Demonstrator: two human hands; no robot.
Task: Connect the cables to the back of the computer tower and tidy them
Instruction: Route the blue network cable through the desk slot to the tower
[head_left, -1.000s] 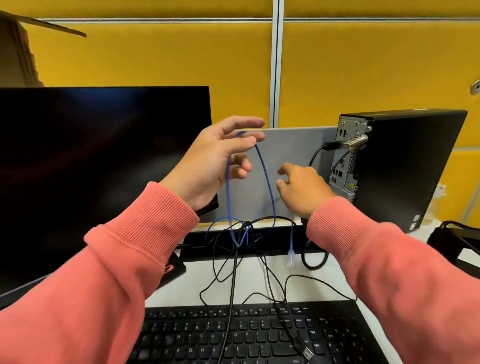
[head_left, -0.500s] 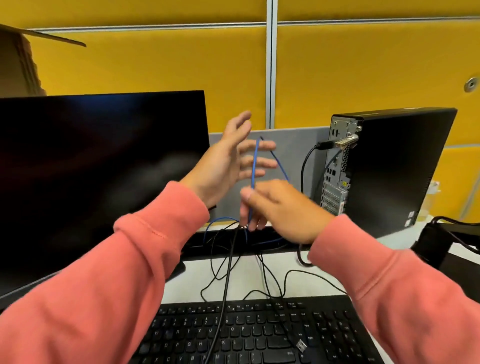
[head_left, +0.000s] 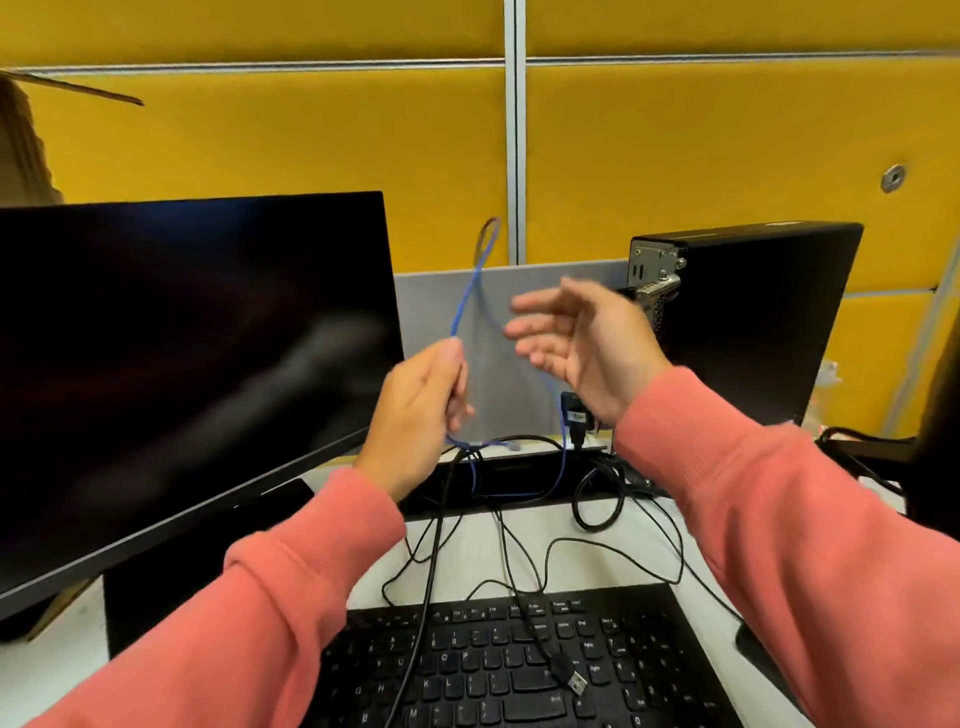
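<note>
A thin blue cable (head_left: 464, 306) rises in a tall narrow loop in front of the grey divider. My left hand (head_left: 421, 410) is shut on it low down, thumb and fingers pinching the strand. The cable's clear plug (head_left: 511, 445) lies just right of that hand. My right hand (head_left: 582, 348) hovers to the loop's right, fingers spread and holding nothing. The black computer tower (head_left: 753, 322) stands upright at the right, its rear panel (head_left: 655, 283) facing me, partly hidden by my right hand. Several black cables (head_left: 519, 556) lie tangled on the desk.
A large dark monitor (head_left: 182, 364) fills the left side. A black keyboard (head_left: 493, 665) lies at the near edge with a loose USB plug (head_left: 576, 683) on it. A black labelled connector (head_left: 574, 415) hangs below my right hand. Yellow partition panels close the back.
My left hand dropped from holding the loop's top and now pinches the blue cable lower down. My right hand left the cable, moved up and right, and opened.
</note>
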